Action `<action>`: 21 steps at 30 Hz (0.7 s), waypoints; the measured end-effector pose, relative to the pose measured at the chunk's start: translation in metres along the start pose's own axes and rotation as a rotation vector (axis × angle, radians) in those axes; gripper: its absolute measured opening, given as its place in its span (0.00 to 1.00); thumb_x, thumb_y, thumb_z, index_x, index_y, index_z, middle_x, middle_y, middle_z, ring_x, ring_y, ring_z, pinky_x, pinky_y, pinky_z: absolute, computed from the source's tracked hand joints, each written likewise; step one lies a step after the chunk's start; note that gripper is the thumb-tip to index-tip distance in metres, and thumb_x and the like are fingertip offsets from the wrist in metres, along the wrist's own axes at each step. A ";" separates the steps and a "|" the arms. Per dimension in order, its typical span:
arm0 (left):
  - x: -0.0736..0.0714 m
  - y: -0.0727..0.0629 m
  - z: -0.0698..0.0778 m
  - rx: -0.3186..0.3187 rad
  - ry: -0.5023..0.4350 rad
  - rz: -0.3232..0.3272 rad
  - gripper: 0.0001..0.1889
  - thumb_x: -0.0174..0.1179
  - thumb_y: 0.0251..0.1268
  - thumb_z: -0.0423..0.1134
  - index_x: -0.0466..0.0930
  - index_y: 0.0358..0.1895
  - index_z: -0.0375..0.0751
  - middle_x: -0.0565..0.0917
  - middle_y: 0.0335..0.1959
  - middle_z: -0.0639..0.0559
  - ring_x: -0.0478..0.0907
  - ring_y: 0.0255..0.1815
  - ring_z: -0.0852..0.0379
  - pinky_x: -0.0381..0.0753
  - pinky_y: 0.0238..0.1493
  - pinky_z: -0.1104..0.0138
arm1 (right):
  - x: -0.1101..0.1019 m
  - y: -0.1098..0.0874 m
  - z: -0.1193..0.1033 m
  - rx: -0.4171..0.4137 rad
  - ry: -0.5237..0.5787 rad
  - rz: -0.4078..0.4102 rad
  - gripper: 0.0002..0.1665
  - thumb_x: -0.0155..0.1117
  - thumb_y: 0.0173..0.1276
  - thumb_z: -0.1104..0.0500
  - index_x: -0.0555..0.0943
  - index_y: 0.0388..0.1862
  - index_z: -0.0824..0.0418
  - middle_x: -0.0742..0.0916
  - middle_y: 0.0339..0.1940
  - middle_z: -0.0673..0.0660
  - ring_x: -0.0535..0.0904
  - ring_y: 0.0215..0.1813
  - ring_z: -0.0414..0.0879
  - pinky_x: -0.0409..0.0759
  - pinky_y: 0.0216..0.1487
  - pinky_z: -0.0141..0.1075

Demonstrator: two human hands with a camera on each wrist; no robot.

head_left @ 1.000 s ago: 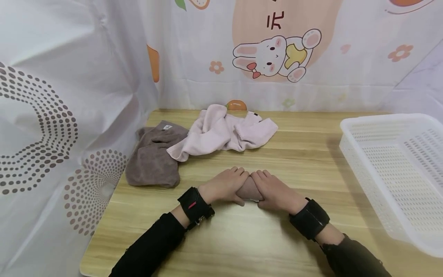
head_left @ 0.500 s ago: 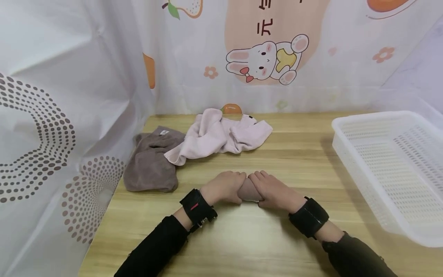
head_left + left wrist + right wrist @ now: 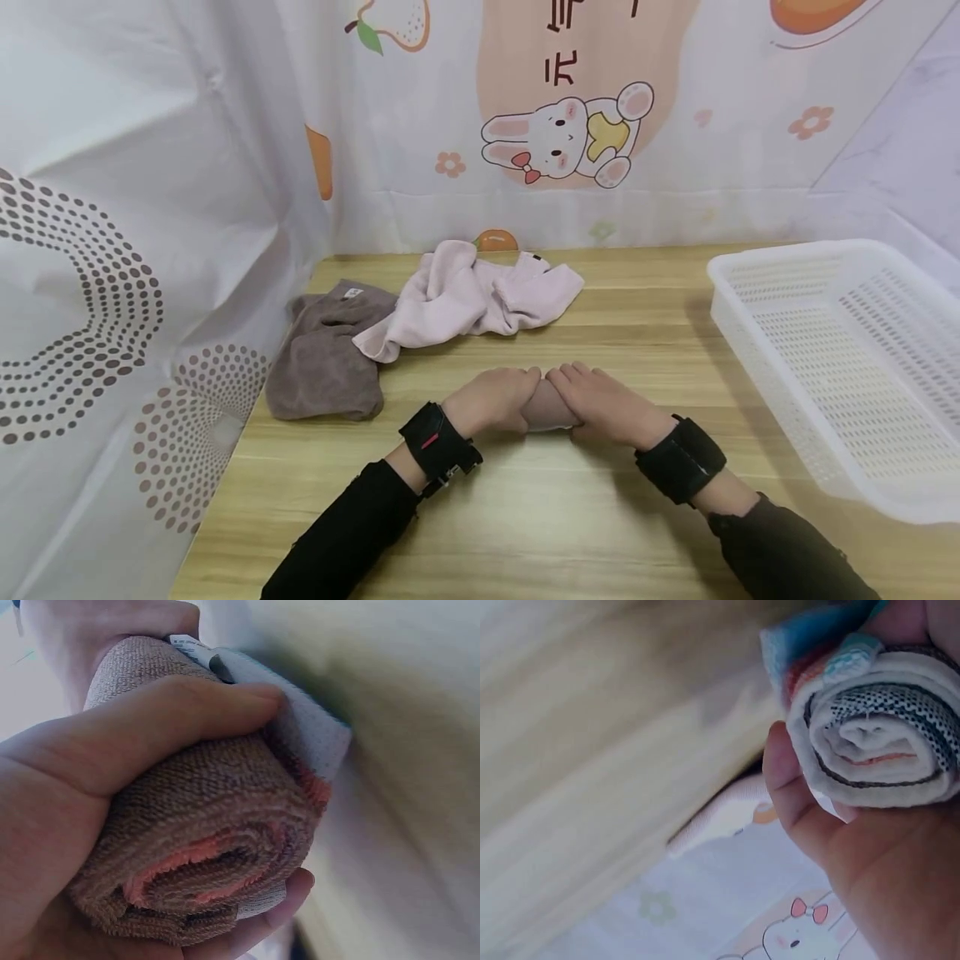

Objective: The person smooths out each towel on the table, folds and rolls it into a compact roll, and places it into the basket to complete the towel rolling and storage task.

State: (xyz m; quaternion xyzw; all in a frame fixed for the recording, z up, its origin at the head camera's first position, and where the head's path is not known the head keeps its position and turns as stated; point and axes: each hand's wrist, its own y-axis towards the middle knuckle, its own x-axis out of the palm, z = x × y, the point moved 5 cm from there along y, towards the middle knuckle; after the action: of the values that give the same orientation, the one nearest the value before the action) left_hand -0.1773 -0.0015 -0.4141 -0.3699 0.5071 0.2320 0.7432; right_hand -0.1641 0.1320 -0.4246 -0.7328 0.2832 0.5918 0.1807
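Both hands grip a rolled-up towel near the middle of the wooden table, one at each end. My left hand curls round the left end; in the left wrist view its thumb lies across the brown terry roll, whose spiral end shows coral bands. A pale loose flap with a label sticks out along one side. My right hand wraps the other end, seen in the right wrist view as a whitish spiral with dark patterned bands. A blue edge juts out beside it.
Left of the hands lies a crumpled brown towel, overlapped by a pale pink towel along the back. A white plastic basket stands at the right. Printed curtains hang behind and to the left of the table.
The head view has shifted, so the background sits lower and further left. Both hands keep their grip on the rolled towel and are slightly closer to the basket.
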 end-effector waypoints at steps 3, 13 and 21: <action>-0.007 0.003 0.004 0.010 0.003 0.011 0.25 0.73 0.54 0.40 0.73 0.53 0.40 0.83 0.43 0.50 0.81 0.43 0.56 0.81 0.44 0.64 | -0.009 -0.002 0.002 -0.006 -0.018 0.024 0.41 0.83 0.43 0.64 0.70 0.55 0.64 0.81 0.48 0.61 0.78 0.51 0.56 0.80 0.48 0.52; -0.033 0.016 0.025 0.072 0.006 0.058 0.26 0.71 0.57 0.42 0.72 0.57 0.40 0.82 0.48 0.52 0.79 0.45 0.59 0.79 0.47 0.67 | -0.041 -0.018 0.013 -0.018 -0.054 0.091 0.39 0.84 0.43 0.63 0.72 0.53 0.65 0.81 0.46 0.60 0.78 0.50 0.56 0.80 0.49 0.49; -0.045 0.028 0.041 0.116 0.046 0.058 0.22 0.73 0.55 0.42 0.75 0.50 0.42 0.81 0.44 0.55 0.77 0.43 0.61 0.77 0.45 0.69 | -0.053 -0.034 0.021 0.015 -0.022 0.118 0.39 0.86 0.40 0.62 0.72 0.50 0.62 0.79 0.42 0.55 0.77 0.46 0.52 0.77 0.49 0.48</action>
State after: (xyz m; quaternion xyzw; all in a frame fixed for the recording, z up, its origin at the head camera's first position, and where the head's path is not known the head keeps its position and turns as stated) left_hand -0.1906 0.0490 -0.3728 -0.3168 0.5472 0.2149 0.7443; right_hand -0.1660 0.1819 -0.3802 -0.7069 0.3285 0.6072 0.1542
